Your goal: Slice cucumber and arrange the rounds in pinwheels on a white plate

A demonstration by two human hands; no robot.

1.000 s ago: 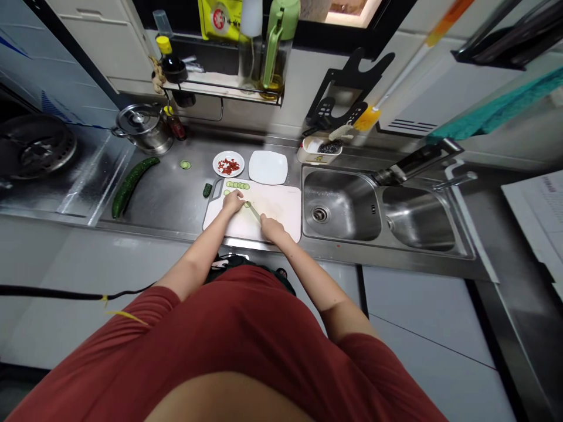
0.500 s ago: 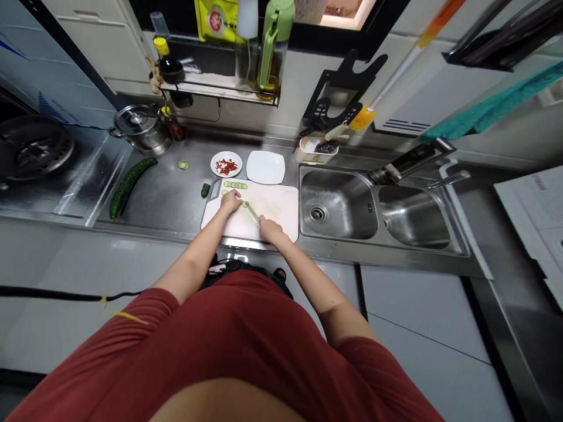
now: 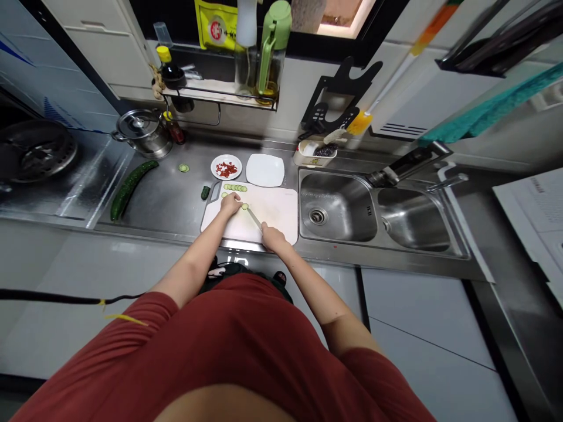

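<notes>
My right hand (image 3: 273, 237) is wrapped round the handle of a knife (image 3: 254, 218). The blade points up and left, its tip at the edge of a round cucumber slice (image 3: 245, 207) on the white cutting board (image 3: 275, 208). On the slice's other side is my left hand (image 3: 230, 205), fingers bent and drawn together, the fingertips at the slice's edge. A row of overlapping cucumber slices (image 3: 236, 187) lies along the board's far edge. One more slice (image 3: 224, 194) is partly visible just beyond my left hand. A dark green cucumber end (image 3: 205, 192) sits beside the board's grey handle.
Behind the board stand a plate of chopped red pieces (image 3: 226, 168) and a square white plate (image 3: 265, 170). A whole cucumber (image 3: 132, 189), a few slices (image 3: 183, 167) and a steel pot (image 3: 143, 132) are to the left. The double sink (image 3: 338, 202) borders the board's right.
The knife tip has drawn slightly away from the middle of the slice to its edge, and my right hand has shifted a little right and nearer. The view has tilted slightly.
</notes>
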